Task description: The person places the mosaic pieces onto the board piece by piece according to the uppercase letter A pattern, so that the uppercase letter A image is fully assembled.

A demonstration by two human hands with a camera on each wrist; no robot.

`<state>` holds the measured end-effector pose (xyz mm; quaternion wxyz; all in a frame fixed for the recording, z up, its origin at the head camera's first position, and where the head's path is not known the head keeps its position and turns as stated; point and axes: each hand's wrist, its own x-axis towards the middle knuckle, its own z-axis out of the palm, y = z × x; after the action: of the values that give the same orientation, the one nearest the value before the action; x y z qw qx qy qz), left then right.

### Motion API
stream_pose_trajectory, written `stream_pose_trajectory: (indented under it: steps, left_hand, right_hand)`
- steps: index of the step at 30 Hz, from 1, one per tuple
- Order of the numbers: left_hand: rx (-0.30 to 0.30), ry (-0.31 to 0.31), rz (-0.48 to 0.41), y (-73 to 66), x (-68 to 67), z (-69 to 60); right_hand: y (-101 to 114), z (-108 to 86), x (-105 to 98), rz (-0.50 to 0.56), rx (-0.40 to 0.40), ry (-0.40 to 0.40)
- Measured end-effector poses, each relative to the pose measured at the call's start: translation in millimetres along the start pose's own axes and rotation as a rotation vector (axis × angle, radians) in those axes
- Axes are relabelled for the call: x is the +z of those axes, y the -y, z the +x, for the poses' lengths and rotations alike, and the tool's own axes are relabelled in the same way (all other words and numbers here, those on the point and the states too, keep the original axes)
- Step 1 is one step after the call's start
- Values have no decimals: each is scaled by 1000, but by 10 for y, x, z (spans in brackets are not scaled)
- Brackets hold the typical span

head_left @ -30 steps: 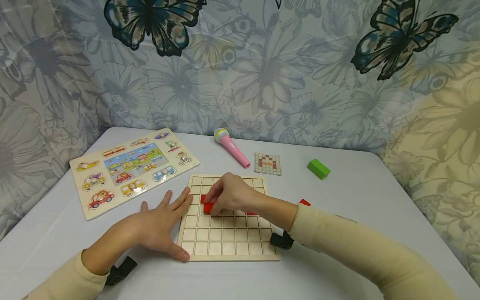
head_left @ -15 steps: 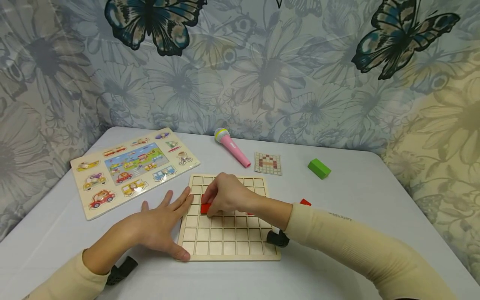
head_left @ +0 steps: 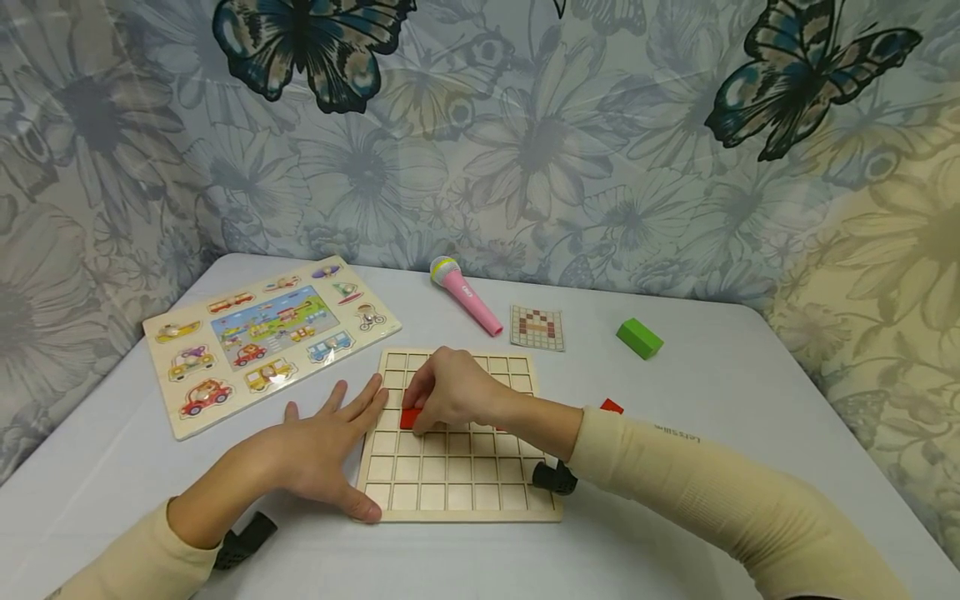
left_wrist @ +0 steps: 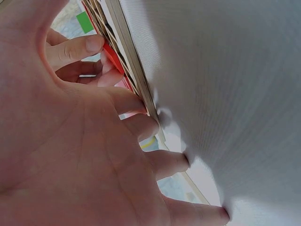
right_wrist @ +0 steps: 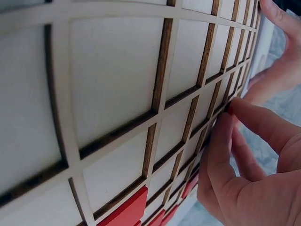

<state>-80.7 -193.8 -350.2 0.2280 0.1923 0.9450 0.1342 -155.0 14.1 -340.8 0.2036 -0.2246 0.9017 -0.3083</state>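
Note:
A wooden grid board (head_left: 457,497) lies flat on the white table in the head view. My right hand (head_left: 452,387) pinches a red square tile (head_left: 408,418) between thumb and fingers at a cell near the board's left side. The left wrist view also catches this red tile (left_wrist: 113,59) at the fingertips. Whether it sits fully inside the cell, I cannot tell. My left hand (head_left: 318,454) is spread out along the board's left edge, fingers straight and thumb at the near corner. More red tiles (right_wrist: 124,212) lie in cells in the right wrist view, mostly hidden from the head view.
Behind the board are a pink toy microphone (head_left: 468,302) and a small pattern card (head_left: 537,327). A green block (head_left: 640,338) stands to the right, with a red piece (head_left: 612,406) partly behind the right sleeve. At the left lies a vehicle puzzle board (head_left: 273,346).
My right hand has shifted slightly left with the red tile, then almost stopped. A red tile visible just behind it earlier is now covered by the fingers. My left hand stays put.

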Motion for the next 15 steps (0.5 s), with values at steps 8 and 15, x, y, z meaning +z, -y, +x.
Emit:
stream_pose_trajectory:
  steps: [8,15]
  left_hand:
    - [0,2,-4,-6,-4,1]
    - [6,-2,-4,-6,0,-2]
  right_hand:
    - [-20,7,17,6,0,-6]
    - [-30,10,40,15,6,-20]
